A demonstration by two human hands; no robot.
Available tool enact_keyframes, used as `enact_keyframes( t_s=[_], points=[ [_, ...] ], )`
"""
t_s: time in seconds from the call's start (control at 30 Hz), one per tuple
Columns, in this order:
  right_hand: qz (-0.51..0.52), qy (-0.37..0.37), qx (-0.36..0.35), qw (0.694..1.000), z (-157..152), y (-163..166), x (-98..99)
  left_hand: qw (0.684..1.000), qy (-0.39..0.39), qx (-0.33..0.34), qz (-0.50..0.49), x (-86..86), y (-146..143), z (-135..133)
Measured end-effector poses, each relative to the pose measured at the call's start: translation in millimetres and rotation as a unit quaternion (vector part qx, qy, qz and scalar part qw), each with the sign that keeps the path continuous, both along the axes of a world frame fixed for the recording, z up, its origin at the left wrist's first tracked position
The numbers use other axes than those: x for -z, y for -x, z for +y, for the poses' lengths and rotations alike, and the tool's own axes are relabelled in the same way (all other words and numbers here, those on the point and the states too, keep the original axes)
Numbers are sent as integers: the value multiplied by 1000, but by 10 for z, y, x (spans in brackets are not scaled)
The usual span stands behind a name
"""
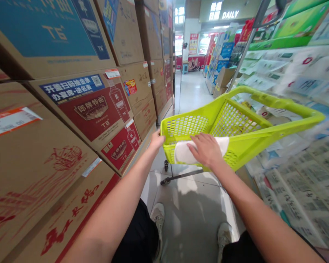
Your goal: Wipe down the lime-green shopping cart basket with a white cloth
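Note:
A lime-green plastic shopping cart (235,120) stands on the shop floor in front of me, its basket tilted. My left hand (157,140) is closed round the near left corner of the basket's rim. My right hand (207,149) lies flat, fingers stretched out, pressing a white cloth (185,152) against the near outer wall of the basket. The cart's dark metal frame and a wheel (166,179) show below the basket. My two shoes are visible on the floor beneath.
Stacked brown cartons (71,120) with red and blue labels wall the left side. Shelves of packaged paper goods (298,109) line the right. A narrow tiled aisle (192,91) runs ahead toward more displays and a doorway.

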State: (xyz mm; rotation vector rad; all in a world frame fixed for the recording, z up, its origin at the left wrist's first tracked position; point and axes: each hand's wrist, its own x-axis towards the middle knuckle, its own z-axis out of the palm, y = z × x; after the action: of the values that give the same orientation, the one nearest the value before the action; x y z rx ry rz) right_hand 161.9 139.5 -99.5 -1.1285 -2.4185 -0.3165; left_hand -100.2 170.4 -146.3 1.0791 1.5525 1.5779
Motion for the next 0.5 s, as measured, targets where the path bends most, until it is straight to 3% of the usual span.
enact_keyframes(
  t_s=[0.13,0.23,0.3,0.4,0.5],
  points=[
    [27,-73,147,986,334,-616,-90,1000,8,-16,-22,-4,-6,30],
    [69,-120,191,972,379,-719,-34,999,-4,-23,-44,27,-94,33],
    [86,-109,160,977,260,-527,56,998,-13,-25,-58,38,-165,26],
    [75,-49,21,996,-81,-13,183,997,-21,-25,-77,31,-242,16],
    [45,-14,-98,994,-371,413,200,995,-22,-25,-90,14,-241,23]
  ],
)
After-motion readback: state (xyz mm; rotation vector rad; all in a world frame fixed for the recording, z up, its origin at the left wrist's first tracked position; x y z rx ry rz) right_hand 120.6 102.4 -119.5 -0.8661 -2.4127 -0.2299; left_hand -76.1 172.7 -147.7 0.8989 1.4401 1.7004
